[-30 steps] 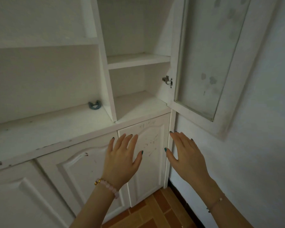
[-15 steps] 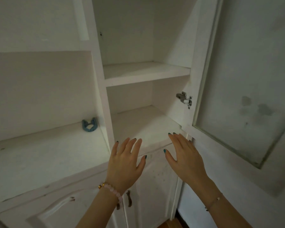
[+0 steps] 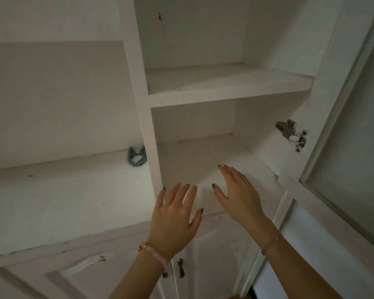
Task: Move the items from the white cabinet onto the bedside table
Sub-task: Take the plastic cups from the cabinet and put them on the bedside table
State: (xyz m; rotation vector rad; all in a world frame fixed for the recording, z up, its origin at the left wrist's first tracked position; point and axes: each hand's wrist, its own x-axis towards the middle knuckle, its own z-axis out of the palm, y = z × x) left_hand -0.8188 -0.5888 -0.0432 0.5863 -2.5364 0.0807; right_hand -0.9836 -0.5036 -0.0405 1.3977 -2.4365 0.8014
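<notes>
Your left hand (image 3: 173,221) is hovering flat and wide, fingers straight and spread, holding nothing, just in front of the ledge (image 3: 69,197) near the divider (image 3: 147,134). Your right hand (image 3: 240,195) is doing the same just beside it, palm down and empty, fingers reaching over the front of the lower shelf (image 3: 203,154). Whether it is touching the wood cannot be told from this view.

You are facing the cabinet (image 3: 225,97) with its door (image 3: 324,165) standing open to the right on its hinge (image 3: 290,132), so both shelves of that bay are showing. Neither is showing anything on it. The one item showing is a small blue clip (image 3: 136,157), sitting on the ledge left of the divider, against the back wall and close to the divider, apart from both hands. The bedside table is not in view.

You are probably holding both hands open and raised because you are checking the bay for something to take. The divider is standing between your right hand and the clip, so the left looks better placed for the reach. The clip looks small and light, so a fingertip pinch should be enough. It is lying close in the corner, so you may be wanting to come at it from the front.
</notes>
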